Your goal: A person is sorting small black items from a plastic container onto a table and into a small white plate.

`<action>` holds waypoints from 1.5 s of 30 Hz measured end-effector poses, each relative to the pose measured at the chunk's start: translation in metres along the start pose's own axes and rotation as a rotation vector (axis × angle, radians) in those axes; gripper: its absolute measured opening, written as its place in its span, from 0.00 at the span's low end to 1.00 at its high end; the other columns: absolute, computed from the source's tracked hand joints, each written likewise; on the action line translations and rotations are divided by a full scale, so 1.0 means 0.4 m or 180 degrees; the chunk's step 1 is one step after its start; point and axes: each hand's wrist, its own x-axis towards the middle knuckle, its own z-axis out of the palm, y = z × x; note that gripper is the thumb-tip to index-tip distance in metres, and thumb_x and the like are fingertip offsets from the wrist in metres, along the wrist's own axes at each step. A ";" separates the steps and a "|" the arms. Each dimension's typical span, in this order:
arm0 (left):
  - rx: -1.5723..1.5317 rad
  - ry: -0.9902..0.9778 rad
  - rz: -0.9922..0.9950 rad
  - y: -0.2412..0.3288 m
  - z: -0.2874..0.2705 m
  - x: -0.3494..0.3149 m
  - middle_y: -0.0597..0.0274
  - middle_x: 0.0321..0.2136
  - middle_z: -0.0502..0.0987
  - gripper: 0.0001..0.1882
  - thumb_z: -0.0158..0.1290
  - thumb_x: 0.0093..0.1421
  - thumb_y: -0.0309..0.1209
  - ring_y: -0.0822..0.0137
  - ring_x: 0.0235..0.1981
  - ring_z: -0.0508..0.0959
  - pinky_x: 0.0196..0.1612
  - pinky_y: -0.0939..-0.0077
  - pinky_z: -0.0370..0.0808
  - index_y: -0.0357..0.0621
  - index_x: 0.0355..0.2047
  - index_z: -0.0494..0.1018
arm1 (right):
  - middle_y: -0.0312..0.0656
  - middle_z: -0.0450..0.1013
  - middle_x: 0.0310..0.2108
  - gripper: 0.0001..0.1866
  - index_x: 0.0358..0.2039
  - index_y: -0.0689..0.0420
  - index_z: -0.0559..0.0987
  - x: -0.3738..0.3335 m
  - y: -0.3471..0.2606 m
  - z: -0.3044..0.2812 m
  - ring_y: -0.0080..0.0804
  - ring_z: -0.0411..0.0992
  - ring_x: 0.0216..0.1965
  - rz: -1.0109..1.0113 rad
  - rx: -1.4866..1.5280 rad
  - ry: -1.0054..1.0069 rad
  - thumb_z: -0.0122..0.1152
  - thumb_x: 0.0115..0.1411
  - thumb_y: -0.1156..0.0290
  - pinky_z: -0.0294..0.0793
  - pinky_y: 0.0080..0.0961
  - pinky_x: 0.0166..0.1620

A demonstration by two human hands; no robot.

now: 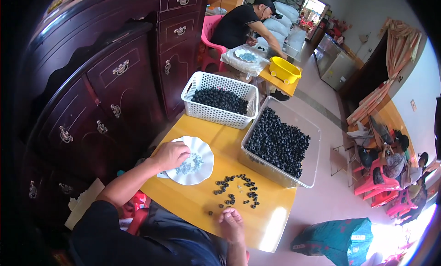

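My left hand (pixel 171 156) rests over the left part of a white scalloped plate (pixel 206 167), fingers curled together; what they may hold is hidden. Small silvery-blue pieces (pixel 190 165) lie heaped on that plate beside the fingertips. At the table's near edge my right hand (pixel 232 223) is closed with its fingertips pressed together, and anything between them is too small to make out. Just beyond it, several small black ring-shaped parts (pixel 231 200) are scattered in a rough loop, with a few tiny silvery bits (pixel 240 188) inside the loop.
A white perforated basket (pixel 220 117) and a clear plastic bin (pixel 268 173), both holding black parts, stand at the far side of the yellow table (pixel 183 201). Beyond, a person (pixel 239 24) works near a yellow tub (pixel 285 70). Dark cabinets (pixel 105 91) line the left; a teal bag (pixel 337 240) stands lower right.
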 end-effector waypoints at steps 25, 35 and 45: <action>-0.0134 -0.0100 0.0893 0.087 -0.074 -0.055 0.60 0.27 0.76 0.07 0.63 0.51 0.28 0.58 0.27 0.81 0.31 0.65 0.78 0.42 0.29 0.76 | 0.34 0.74 0.31 0.15 0.40 0.58 0.77 0.271 0.003 0.283 0.18 0.69 0.29 0.0179 -0.1919 -0.0490 0.52 0.72 0.59 0.67 0.17 0.33; -0.0363 0.0050 0.0964 0.103 -0.055 -0.047 0.59 0.26 0.75 0.07 0.59 0.56 0.31 0.57 0.26 0.80 0.27 0.63 0.76 0.43 0.26 0.74 | 0.32 0.74 0.28 0.14 0.36 0.57 0.77 0.289 0.020 0.259 0.17 0.68 0.29 0.0234 -0.1961 -0.0492 0.52 0.72 0.59 0.66 0.16 0.32; -0.0938 0.0059 0.0560 0.103 -0.029 -0.064 0.57 0.29 0.79 0.06 0.61 0.56 0.30 0.55 0.31 0.81 0.34 0.64 0.78 0.42 0.32 0.78 | 0.32 0.74 0.28 0.13 0.36 0.57 0.78 0.281 0.018 0.242 0.18 0.68 0.29 0.0563 -0.1621 -0.0478 0.51 0.72 0.62 0.67 0.17 0.35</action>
